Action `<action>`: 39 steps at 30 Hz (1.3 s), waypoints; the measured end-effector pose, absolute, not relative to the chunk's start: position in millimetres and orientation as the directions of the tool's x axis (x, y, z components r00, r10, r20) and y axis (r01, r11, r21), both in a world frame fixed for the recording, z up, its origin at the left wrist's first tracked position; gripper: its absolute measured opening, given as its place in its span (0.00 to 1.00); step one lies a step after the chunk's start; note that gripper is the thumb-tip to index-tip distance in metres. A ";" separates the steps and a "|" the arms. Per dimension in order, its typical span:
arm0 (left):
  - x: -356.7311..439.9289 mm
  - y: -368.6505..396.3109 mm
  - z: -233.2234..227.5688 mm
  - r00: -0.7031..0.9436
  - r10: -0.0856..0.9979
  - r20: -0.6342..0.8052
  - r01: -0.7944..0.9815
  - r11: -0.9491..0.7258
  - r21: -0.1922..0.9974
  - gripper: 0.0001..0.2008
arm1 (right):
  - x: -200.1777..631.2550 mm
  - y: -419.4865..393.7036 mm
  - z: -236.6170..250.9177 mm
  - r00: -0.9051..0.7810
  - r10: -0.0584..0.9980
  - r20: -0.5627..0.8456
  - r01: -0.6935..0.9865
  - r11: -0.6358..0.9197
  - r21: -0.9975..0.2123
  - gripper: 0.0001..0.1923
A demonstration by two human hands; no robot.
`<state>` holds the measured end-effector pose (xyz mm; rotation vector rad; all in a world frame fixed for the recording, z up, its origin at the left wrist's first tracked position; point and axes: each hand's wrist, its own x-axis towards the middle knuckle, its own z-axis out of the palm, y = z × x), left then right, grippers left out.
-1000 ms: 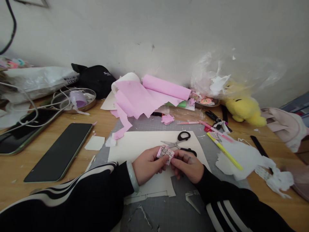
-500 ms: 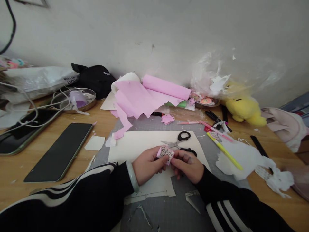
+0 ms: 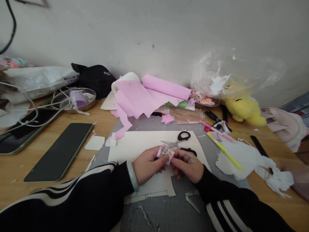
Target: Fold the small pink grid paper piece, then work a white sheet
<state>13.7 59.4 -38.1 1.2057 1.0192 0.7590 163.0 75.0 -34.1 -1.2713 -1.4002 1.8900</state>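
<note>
A small pink paper piece with black curved scale-like lines is held up between my two hands. My left hand, with a pale bangle at the wrist, pinches it under the thumb. My right hand has its fingers closed at the paper's right lower edge; part of the grip is hidden. Just behind my hands lie black-handled scissors, their blades apart, on a cream sheet of paper. Under the sheet is a grey cutting mat with thin paper offcuts.
A roll of pink paper lies along the wall. To the left are a phone and a metal dish. On the right are a yellow marker, crumpled white paper and a yellow plush toy.
</note>
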 end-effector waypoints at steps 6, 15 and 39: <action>13.4 59.3 -38.1 0.383 0.898 -0.215 0.043 0.215 0.976 0.08 | 162.8 75.4 -33.9 -0.460 0.787 -0.411 0.162 -0.381 -0.910 0.10; 13.7 59.8 -37.8 0.382 0.894 -0.235 0.051 0.234 0.971 0.09 | 161.6 75.1 -30.7 -0.423 0.791 -0.442 0.118 -0.435 -0.892 0.12; 11.6 57.6 -27.8 0.516 0.853 -0.075 -0.111 0.154 0.982 0.08 | 162.3 74.4 -31.4 -0.339 0.870 -0.359 0.113 -0.341 -0.933 0.14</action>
